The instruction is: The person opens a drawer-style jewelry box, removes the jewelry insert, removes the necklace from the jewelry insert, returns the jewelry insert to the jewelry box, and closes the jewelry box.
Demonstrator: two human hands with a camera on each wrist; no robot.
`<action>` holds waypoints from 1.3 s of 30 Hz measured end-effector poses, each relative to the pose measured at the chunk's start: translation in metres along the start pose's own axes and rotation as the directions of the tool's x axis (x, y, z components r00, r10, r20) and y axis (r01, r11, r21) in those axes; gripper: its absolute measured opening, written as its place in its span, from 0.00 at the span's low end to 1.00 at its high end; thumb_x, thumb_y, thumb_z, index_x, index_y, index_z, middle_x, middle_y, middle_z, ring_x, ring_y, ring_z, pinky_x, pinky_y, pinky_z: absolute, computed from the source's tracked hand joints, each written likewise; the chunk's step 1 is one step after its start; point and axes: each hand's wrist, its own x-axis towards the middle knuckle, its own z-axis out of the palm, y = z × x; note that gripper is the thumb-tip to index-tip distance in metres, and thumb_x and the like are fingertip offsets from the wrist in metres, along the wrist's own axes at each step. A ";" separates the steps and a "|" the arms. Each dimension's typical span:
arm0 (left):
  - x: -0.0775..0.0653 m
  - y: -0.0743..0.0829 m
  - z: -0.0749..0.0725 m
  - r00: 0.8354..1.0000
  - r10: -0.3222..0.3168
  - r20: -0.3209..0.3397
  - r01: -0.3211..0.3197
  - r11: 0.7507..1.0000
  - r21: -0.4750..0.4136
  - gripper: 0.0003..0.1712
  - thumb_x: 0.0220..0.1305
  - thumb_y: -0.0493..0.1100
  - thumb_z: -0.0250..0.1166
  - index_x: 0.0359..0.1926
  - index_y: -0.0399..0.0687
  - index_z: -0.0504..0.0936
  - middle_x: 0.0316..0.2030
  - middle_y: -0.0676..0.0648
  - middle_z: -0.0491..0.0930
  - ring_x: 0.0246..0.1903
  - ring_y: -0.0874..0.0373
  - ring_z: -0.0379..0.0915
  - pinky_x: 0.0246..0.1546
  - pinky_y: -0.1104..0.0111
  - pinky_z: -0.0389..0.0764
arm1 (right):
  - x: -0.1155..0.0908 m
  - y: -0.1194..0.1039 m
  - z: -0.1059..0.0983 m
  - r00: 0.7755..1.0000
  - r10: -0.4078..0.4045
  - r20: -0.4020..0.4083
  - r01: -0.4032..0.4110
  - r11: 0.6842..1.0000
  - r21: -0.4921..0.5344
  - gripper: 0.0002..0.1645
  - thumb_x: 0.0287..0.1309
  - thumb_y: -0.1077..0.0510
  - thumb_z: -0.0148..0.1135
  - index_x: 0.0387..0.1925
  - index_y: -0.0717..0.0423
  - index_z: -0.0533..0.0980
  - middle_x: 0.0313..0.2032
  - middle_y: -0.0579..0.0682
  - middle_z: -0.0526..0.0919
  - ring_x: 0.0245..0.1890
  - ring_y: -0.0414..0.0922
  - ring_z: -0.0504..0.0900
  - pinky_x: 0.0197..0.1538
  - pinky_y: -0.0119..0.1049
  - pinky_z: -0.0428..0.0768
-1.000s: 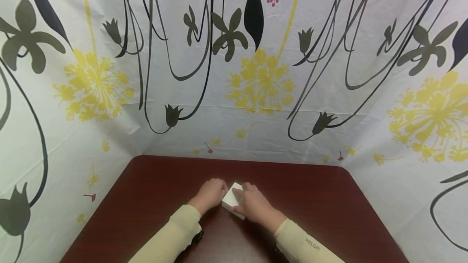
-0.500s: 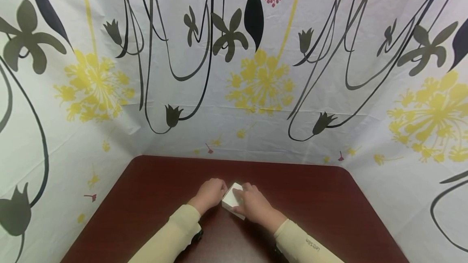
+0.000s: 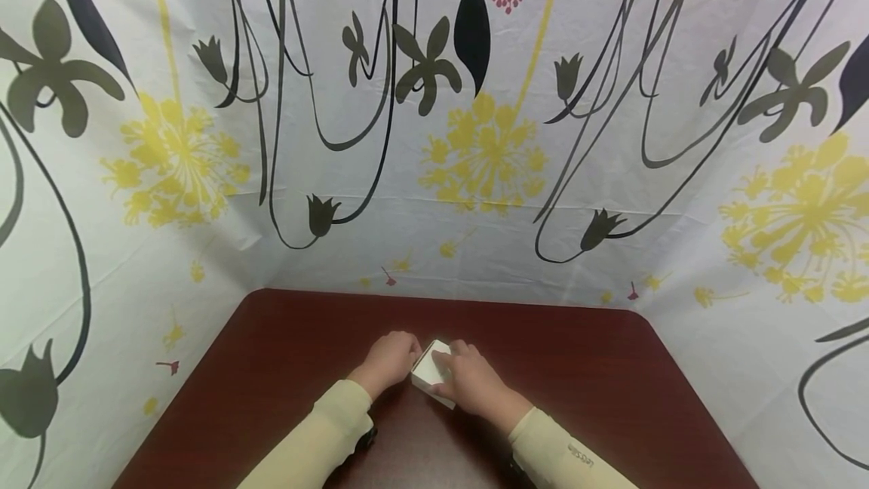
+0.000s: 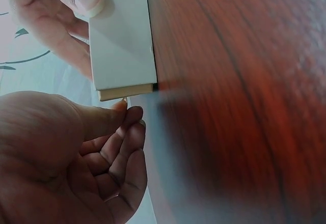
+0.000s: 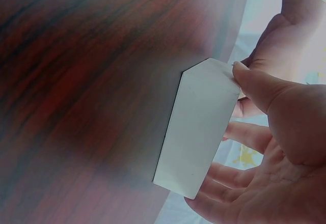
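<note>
A small white drawer box [image 3: 428,373] lies on the table between the two hands. My right hand [image 3: 475,385] grips it, thumb and fingers spread over its sides; in the right wrist view the box [image 5: 193,132] shows a plain white long side. At the other end is my left hand [image 3: 391,358], fingers curled. The left wrist view shows a tan inner tray [image 4: 126,91] sticking out slightly from the white sleeve [image 4: 125,46]. There the left thumb and index finger pinch a thin pull tab at the tray's end, mostly hidden by the fingertips.
The dark red wooden table [image 3: 577,368] has rounded far corners. Behind it and along both sides hangs a white curtain [image 3: 380,172] printed with flowers. Pale yellow sleeves [image 3: 308,436] cover both forearms.
A narrow strip of the inner tray has come to show along the box's left end, toward the left hand. Both hands have stayed almost where they were.
</note>
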 end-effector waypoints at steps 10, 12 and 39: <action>0.001 -0.001 -0.001 1.000 -0.019 0.010 0.019 1.000 -0.002 0.11 0.74 0.35 0.67 0.33 0.51 0.86 0.31 0.55 0.82 0.31 0.58 0.77 0.41 0.57 0.84 | 0.001 0.000 0.000 1.000 -0.001 -0.003 0.001 1.000 -0.004 0.36 0.61 0.45 0.84 0.67 0.55 0.84 0.55 0.64 0.83 0.45 0.55 0.81 0.38 0.42 0.80; 0.001 -0.002 -0.001 1.000 -0.021 0.013 0.021 1.000 -0.002 0.11 0.74 0.35 0.67 0.32 0.51 0.86 0.31 0.54 0.82 0.30 0.58 0.76 0.39 0.58 0.84 | 0.001 0.000 0.000 1.000 0.003 0.003 -0.003 1.000 -0.004 0.37 0.62 0.45 0.84 0.67 0.55 0.84 0.56 0.65 0.83 0.45 0.55 0.81 0.39 0.42 0.80; 0.001 -0.004 0.001 1.000 -0.021 0.016 0.021 0.999 -0.039 0.24 0.72 0.30 0.62 0.20 0.53 0.68 0.17 0.56 0.59 0.19 0.60 0.52 0.23 0.66 0.59 | 0.003 -0.001 0.001 0.999 0.027 0.029 -0.026 0.999 -0.023 0.38 0.62 0.43 0.83 0.68 0.54 0.84 0.55 0.62 0.81 0.47 0.55 0.80 0.43 0.45 0.81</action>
